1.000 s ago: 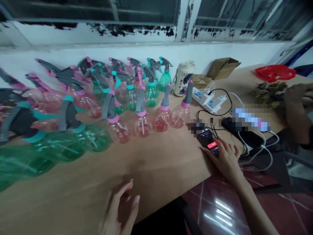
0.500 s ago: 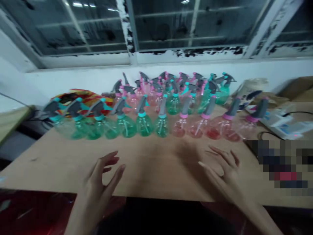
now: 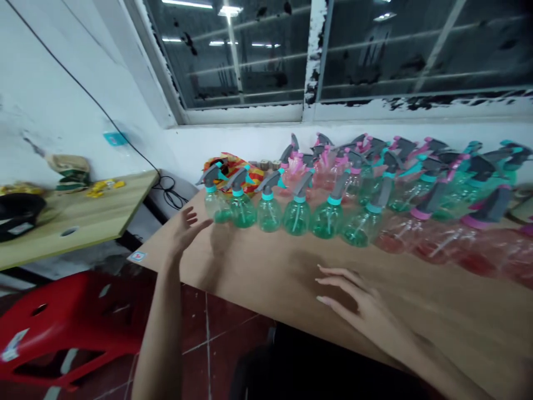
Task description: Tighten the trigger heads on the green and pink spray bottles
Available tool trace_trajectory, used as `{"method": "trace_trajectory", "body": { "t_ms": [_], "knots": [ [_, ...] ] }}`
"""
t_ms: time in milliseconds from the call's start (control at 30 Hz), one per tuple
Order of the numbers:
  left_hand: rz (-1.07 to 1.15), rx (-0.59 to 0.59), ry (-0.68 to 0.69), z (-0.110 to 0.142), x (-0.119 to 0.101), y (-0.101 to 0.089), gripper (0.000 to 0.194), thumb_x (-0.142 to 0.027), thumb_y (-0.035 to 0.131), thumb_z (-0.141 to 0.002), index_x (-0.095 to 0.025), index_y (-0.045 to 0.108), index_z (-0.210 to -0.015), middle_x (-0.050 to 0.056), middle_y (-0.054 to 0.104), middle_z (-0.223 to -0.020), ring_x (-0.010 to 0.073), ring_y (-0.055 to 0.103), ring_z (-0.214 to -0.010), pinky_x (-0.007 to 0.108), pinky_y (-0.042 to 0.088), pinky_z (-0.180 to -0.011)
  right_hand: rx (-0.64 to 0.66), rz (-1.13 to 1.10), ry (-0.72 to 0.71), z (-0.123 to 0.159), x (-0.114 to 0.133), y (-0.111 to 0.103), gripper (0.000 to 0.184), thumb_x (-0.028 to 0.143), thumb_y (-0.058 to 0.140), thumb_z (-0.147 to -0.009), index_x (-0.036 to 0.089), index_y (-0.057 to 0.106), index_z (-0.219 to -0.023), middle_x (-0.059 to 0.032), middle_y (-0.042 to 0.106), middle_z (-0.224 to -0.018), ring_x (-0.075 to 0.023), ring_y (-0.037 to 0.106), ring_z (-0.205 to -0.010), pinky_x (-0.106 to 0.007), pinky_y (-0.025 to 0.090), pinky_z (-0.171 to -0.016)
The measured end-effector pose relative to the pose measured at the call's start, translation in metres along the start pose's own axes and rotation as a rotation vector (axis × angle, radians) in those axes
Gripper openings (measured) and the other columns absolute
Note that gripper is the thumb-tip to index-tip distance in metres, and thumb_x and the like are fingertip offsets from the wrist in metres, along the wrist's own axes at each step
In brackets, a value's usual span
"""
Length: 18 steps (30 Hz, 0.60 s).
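Several spray bottles stand in rows on the wooden table [image 3: 266,278], some green with teal collars, others pink with pink collars, all with grey trigger heads. My left hand [image 3: 187,229] is open beside the leftmost green spray bottle [image 3: 214,204], its fingers apart; whether it touches the bottle I cannot tell. Over the bare tabletop, my right hand [image 3: 353,300] is open too, holding nothing. Nearest in front of it are a green spray bottle [image 3: 361,225] and a pink spray bottle [image 3: 402,230].
A red and yellow bag [image 3: 229,166] lies behind the left bottles. Left of the table are a second table [image 3: 104,214] with yellow pieces and a black bowl-like object [image 3: 19,214], and a red plastic stool [image 3: 75,322]. A black cable [image 3: 170,191] hangs between the tables.
The view has swung left. My right hand has left the phone it was touching. My left hand has moved to the left end of the front bottle row.
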<state>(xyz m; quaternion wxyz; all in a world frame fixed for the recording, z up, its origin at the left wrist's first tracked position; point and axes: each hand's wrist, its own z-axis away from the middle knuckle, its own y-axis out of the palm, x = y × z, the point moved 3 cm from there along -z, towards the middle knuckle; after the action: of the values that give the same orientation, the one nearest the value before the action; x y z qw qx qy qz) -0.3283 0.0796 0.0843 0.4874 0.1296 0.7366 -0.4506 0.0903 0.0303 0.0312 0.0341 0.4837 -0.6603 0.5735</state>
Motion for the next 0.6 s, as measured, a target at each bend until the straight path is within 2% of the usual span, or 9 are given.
{"method": "trace_trajectory", "body": {
  "t_ms": [133,267,333,433,500,600],
  "knots": [
    [0.107,0.087,0.069,-0.038,0.017,0.016,0.095,-0.033,0.084,-0.062,-0.010,0.033,-0.139,0.029,0.040,-0.145,0.0391,0.044,-0.133,0.051,0.043,-0.103,0.063,-0.086,0.025,-0.008,0.003,0.021,0.018,0.041,0.056,-0.092,0.032,0.063,-0.105,-0.0018,0.065,-0.123,-0.0219,0.065,-0.111,-0.044,0.052,-0.096],
    [0.190,0.196,0.214,-0.062,0.016,0.027,0.102,-0.029,0.089,-0.056,-0.015,0.035,-0.141,0.022,0.040,-0.147,0.0365,0.040,-0.136,0.048,0.040,-0.107,0.126,-0.138,0.028,-0.015,0.001,0.034,0.019,0.043,0.058,-0.089,0.032,0.066,-0.103,-0.0029,0.067,-0.120,-0.0234,0.065,-0.110,-0.045,0.051,-0.097],
    [0.215,0.258,0.287,-0.069,0.013,0.033,0.083,-0.030,0.086,-0.066,-0.019,0.044,-0.136,0.016,0.050,-0.139,0.0324,0.050,-0.127,0.046,0.046,-0.102,0.152,-0.157,0.027,-0.018,0.000,0.040,0.020,0.044,0.059,-0.088,0.032,0.066,-0.102,-0.0029,0.068,-0.119,-0.0236,0.065,-0.109,-0.045,0.051,-0.097],
    [0.224,0.318,0.362,-0.076,0.012,0.038,0.040,-0.033,0.065,-0.089,-0.018,0.055,-0.125,0.010,0.059,-0.126,0.0250,0.062,-0.107,0.045,0.054,-0.089,0.180,-0.168,0.036,-0.024,0.000,0.046,0.020,0.045,0.060,-0.087,0.031,0.067,-0.100,-0.0023,0.068,-0.118,-0.0234,0.065,-0.109,-0.044,0.050,-0.098],
    [0.211,0.317,0.370,-0.080,0.016,0.039,0.033,-0.032,0.059,-0.094,-0.016,0.056,-0.123,0.010,0.060,-0.123,0.0235,0.063,-0.102,0.045,0.055,-0.085,0.202,-0.177,0.036,-0.028,0.002,0.049,0.021,0.045,0.061,-0.087,0.031,0.067,-0.100,-0.0025,0.067,-0.119,-0.0232,0.065,-0.110,-0.044,0.049,-0.098],
    [0.182,0.257,0.336,-0.082,0.028,0.034,0.034,-0.033,0.060,-0.093,-0.017,0.056,-0.123,0.010,0.060,-0.124,0.0238,0.063,-0.103,0.045,0.055,-0.086,0.223,-0.200,0.028,-0.037,0.005,0.049,0.023,0.046,0.060,-0.087,0.031,0.067,-0.102,-0.0028,0.066,-0.120,-0.0230,0.064,-0.111,-0.044,0.048,-0.099]
  ]
}}
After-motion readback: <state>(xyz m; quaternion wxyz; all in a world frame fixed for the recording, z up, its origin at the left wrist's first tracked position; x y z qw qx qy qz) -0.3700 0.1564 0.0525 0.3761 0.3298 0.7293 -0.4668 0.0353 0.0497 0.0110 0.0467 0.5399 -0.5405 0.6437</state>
